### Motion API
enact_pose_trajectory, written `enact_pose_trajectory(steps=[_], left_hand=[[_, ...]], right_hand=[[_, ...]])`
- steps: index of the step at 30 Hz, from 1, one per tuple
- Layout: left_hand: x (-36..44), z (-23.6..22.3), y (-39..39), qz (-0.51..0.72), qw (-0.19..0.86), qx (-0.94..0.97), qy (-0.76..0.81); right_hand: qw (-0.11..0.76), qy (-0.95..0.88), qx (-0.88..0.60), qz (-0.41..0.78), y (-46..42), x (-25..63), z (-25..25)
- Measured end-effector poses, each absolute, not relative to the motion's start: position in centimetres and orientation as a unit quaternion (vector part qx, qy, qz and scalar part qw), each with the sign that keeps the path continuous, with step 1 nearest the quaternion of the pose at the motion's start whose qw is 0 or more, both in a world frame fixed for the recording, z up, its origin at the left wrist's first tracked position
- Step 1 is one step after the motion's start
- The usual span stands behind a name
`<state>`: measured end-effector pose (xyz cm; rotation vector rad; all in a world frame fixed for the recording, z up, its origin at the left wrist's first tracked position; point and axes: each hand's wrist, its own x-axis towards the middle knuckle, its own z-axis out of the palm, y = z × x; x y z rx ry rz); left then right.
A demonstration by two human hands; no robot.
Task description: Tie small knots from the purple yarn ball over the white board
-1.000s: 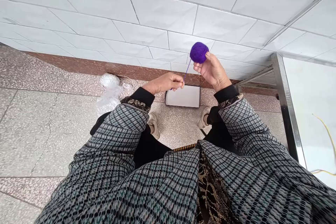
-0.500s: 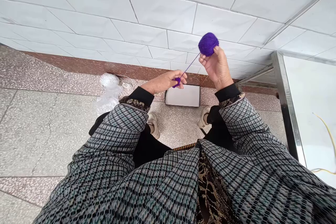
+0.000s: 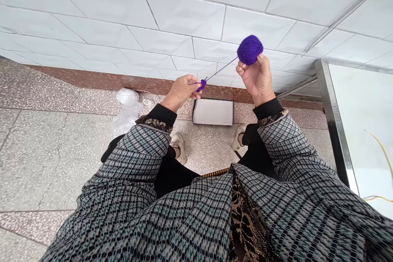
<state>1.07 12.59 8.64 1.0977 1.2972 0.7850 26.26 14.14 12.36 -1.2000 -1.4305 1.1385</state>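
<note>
A purple ball of yarn (image 3: 249,49) is held up by my right hand (image 3: 257,77), gripped between thumb and fingers. From it a purple strand (image 3: 222,68) runs taut down and left to my left hand (image 3: 183,91). There, thumb and fingers pinch a small bunched piece of purple yarn (image 3: 202,85); whether it is knotted or crocheted I cannot tell. Below and between the hands, a shallow box (image 3: 213,111) with a white inside and dark rim lies on the floor.
A white ball of yarn (image 3: 127,95) and crumpled clear plastic (image 3: 125,116) lie on the floor at left, beside loose white cord (image 3: 149,102). The white tiled wall (image 3: 172,20) rises ahead. At right stands a metal-edged table (image 3: 362,123) with a yellow cord (image 3: 380,147).
My right hand has moved right and slightly up with the yarn ball. My left hand has shifted left and up, stretching the strand longer; the purple bunch now shows at its fingertips.
</note>
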Motion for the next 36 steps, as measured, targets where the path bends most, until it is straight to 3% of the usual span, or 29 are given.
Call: enact_pose_trajectory(steps=[8,13,19,24,30,36], left_hand=[[0.2,8.1,13.1,0.392,0.529,0.471,0.587],[-0.8,7.6,13.4,0.366,0.491,0.511,0.603],[-1.0,6.4,13.3,0.296,0.417,0.599,0.616],[-0.9,6.0,13.3,0.298,0.399,0.623,0.604],[0.4,4.3,13.8,0.303,0.466,0.552,0.622],[2.3,3.2,14.3,0.343,0.54,0.505,0.579]], right_hand=[[0.425,-0.487,-0.487,0.587,13.9,25.9,10.8],[0.251,-0.413,-0.523,0.702,13.4,25.1,7.3],[0.084,-0.514,-0.616,0.591,13.2,23.9,3.2],[0.164,-0.433,-0.611,0.642,13.9,22.7,3.0],[0.227,-0.445,-0.684,0.531,14.8,21.6,4.4],[0.194,-0.5,-0.621,0.572,13.6,20.7,4.8]])
